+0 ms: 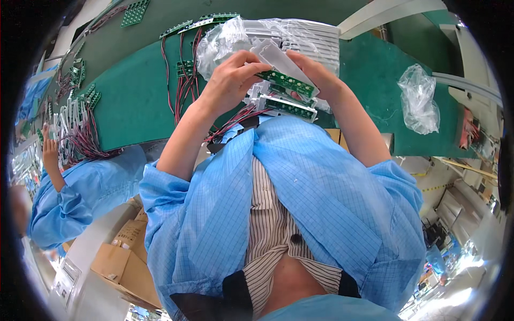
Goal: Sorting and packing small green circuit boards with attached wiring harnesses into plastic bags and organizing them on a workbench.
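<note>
Over the bench, my left hand point(233, 80) pinches the left end of a narrow green circuit board point(286, 80) dotted with small pale parts. A pale grey plastic housing point(279, 58) slants just beyond the board, and my right hand point(317, 76) grips its right side. Some of the right fingers are hidden behind the board and housing. Closer to my body, another green board in a white frame point(289, 107) lies below the hands. Red and black wires point(243, 116) run leftward from around it.
Plastic-wrapped pale housings point(313, 40) are stacked behind my hands. Wired green boards point(186, 68) lie to the left on the green bench mat point(136, 80). A crumpled clear bag point(419, 99) sits at right. A co-worker's hand point(51, 155) is among white parts at far left.
</note>
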Demonstrator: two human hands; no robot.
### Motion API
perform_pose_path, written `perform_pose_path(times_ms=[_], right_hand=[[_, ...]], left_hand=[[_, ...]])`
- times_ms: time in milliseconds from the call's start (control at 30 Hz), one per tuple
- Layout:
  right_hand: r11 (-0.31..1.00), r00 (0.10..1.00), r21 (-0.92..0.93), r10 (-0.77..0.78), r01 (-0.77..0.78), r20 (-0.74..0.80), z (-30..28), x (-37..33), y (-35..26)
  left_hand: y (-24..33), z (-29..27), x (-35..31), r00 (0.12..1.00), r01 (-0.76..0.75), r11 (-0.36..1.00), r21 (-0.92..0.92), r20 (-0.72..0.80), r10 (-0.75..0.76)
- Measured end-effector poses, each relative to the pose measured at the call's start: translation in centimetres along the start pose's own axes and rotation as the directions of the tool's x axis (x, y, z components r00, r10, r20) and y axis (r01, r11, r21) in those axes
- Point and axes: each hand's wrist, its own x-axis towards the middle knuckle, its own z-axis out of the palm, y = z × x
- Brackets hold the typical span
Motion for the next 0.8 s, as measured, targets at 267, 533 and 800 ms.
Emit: perform_pose_path(times_ms=[267,533,800], right_hand=[[0.976,1.0,-0.216,-0.027,0.028,0.006,0.8,0.5,-0.1],[0.932,0.995,-0.352,-0.057,0.083,0.086,0.0,1.7,1.0],[0.935,0.991,-0.351,0.088,-0.049,0.098,1.0,0.9,0.2]], left_hand=[[0.7,-0.9,0.0,0.995,-0.1,0.976,0.193,0.017,0.099],[0.0,-0.1,-0.1,0.989,-0.142,0.954,0.265,0.009,0.145],[-0.1,-0.4,0.0,0.997,-0.074,0.995,0.065,0.036,0.072]])
